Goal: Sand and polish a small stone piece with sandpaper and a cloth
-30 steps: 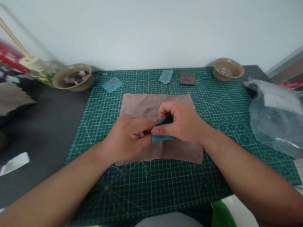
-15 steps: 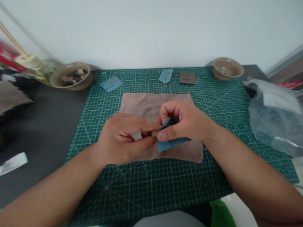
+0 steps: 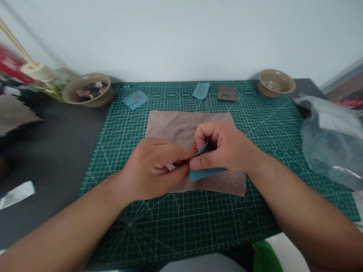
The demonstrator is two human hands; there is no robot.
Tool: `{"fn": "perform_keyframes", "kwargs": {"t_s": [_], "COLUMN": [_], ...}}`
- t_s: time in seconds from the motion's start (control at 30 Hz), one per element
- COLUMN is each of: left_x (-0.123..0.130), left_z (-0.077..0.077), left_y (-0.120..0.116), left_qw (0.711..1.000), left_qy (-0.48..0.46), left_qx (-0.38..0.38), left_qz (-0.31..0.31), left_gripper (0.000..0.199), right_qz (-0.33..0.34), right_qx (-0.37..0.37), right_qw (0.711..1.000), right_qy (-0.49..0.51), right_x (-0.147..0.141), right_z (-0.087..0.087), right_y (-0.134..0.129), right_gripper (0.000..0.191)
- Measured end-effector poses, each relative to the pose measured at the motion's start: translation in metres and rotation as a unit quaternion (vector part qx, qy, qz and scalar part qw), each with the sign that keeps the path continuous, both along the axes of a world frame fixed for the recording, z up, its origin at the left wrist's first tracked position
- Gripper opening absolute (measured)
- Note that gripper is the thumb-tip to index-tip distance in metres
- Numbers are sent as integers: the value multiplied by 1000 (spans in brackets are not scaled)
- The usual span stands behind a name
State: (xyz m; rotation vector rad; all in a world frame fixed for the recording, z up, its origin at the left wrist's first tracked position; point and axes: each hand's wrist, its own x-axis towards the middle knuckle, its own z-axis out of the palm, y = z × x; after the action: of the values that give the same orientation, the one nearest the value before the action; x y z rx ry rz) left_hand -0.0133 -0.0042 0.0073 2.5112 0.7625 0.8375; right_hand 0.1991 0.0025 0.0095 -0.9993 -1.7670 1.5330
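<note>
My right hand [image 3: 224, 149] pinches a folded piece of blue sandpaper [image 3: 204, 174] between thumb and fingers, its dark inner face showing near the fold. My left hand [image 3: 157, 166] is closed, thumb and forefinger meeting at the sandpaper's left edge. Between those fingertips sits a small piece, now almost wholly hidden; it looked beige a moment ago. Both hands are held over a brownish-pink cloth [image 3: 170, 122] spread on the green cutting mat [image 3: 170, 223].
Along the back lie blue sandpaper sheets [image 3: 136, 99] and a brown one [image 3: 227, 93]. One bowl [image 3: 100, 100] holds several small dark and pale pieces; another bowl [image 3: 276, 88] stands back right. A clear plastic bag [image 3: 331, 139] lies right, a white paper scrap [image 3: 17, 194] left.
My left hand has shifted right, closer to the sandpaper, and the small beige piece has slipped from sight between the fingers and the fold. The whole view has moved slightly.
</note>
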Motion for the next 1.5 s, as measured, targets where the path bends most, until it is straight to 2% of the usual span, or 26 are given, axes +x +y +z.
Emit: {"fn": "perform_keyframes", "kwargs": {"t_s": [0.07,0.13,0.3,0.37,0.43,0.5,0.57,0.67,0.73,0.8,0.87,0.93,1.0,1.1,1.17,1.23,1.33,1.4,1.43,1.5], "left_x": [0,0,0,0,-1,-3,-3,-1,1,1,-1,-3,-5,-5,-3,-2,-2,-4,-5,-6], "left_z": [5,8,10,9,6,0,-7,-12,-9,-3,3,5,2,-7,-12,-11,-3,1,1,-2], "left_y": [-3,-5,-4,-2,0,3,6,9,7,4,1,1,3,9,11,10,4,3,3,6], "left_qw": [997,991,980,982,990,997,995,987,993,999,998,993,994,993,988,991,997,993,993,994], "left_qy": [-53,-87,-116,-109,-90,-41,42,128,97,19,-66,-109,-92,13,75,71,-54,-110,-113,-73], "left_qx": [-58,-102,-148,-141,-85,5,72,86,65,23,-15,-17,29,106,120,103,44,13,17,66], "left_qz": [-11,-24,-61,-66,-66,-63,-54,-44,-35,-24,-20,-29,-45,-57,-58,-46,-28,-31,-40,-56], "left_gripper": [7,7,10,10,9,6,11,24,24,17,6,11,12,7,10,13,7,13,14,10], "right_qz": [38,60,82,86,77,41,-2,-30,-27,-7,28,53,47,1,-24,-26,10,41,47,27], "right_qx": [-84,-131,-164,-158,-117,-29,74,147,119,35,-68,-123,-96,31,87,69,-60,-118,-115,-45], "right_qw": [994,986,977,978,987,999,995,980,986,998,997,988,993,998,990,992,998,991,991,999], "right_qy": [51,78,108,102,72,8,-68,-129,-111,-47,32,74,53,-52,-107,-100,7,55,55,6], "right_x": [3,4,4,4,3,1,-2,-5,-5,-2,2,3,2,-2,-5,-5,0,2,2,0], "right_z": [4,5,3,2,1,-2,-6,-9,-8,-4,0,1,0,-2,-2,-1,2,3,3,2], "right_y": [0,-1,-1,0,1,1,2,2,2,3,3,3,3,3,3,3,2,2,1,0], "right_gripper": [33,34,32,32,31,28,26,25,27,30,34,38,37,30,27,28,35,37,37,33]}}
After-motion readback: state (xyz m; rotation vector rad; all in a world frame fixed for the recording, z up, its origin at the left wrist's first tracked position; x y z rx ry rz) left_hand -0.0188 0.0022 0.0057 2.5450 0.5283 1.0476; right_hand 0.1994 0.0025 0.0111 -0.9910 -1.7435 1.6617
